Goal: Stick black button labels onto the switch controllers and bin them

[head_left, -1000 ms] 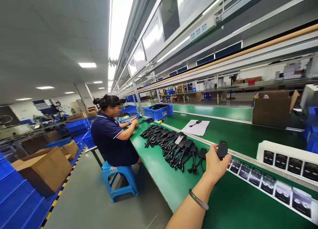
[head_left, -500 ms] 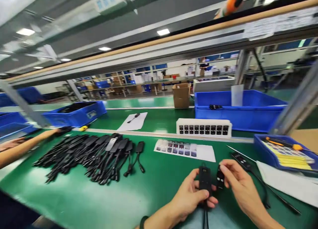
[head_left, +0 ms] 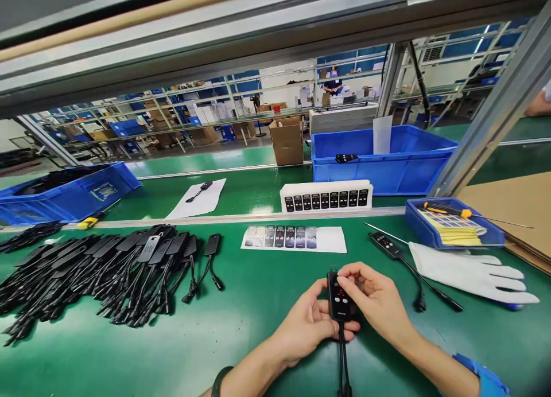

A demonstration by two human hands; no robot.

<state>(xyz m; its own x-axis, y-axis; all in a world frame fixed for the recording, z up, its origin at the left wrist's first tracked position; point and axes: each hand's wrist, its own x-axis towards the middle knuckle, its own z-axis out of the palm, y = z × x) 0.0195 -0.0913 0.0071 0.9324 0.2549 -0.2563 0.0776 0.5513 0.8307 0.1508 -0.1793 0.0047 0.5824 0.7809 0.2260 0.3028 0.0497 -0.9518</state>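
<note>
My left hand (head_left: 310, 322) is closed around a black controller box (head_left: 340, 308) with two cables hanging from its lower end. A black label (head_left: 342, 299) with white button marks and small red marks lies over the box's face. My right hand (head_left: 376, 296) pinches at the label's upper part, thumb on its front; the other fingertips are partly hidden. To the right rests another labelled controller (head_left: 385, 245) with its cables. Ahead of my hands lies a white sheet of labels (head_left: 331, 240), and behind it a white holder (head_left: 325, 186) carries a row of black labels.
Many black cabled controllers (head_left: 129, 245) are heaped on the left. A white glove (head_left: 465, 271), a screwdriver and a small blue tray (head_left: 495, 236) lie to the right. Blue bins (head_left: 379, 170) (head_left: 116, 193) and a cardboard box (head_left: 287, 144) stand farther back. Metal framing crosses overhead.
The label in my right hand has moved left from beside the controller onto its face. The view has tilted down and turned right; the other person's arms at the left have left view.
</note>
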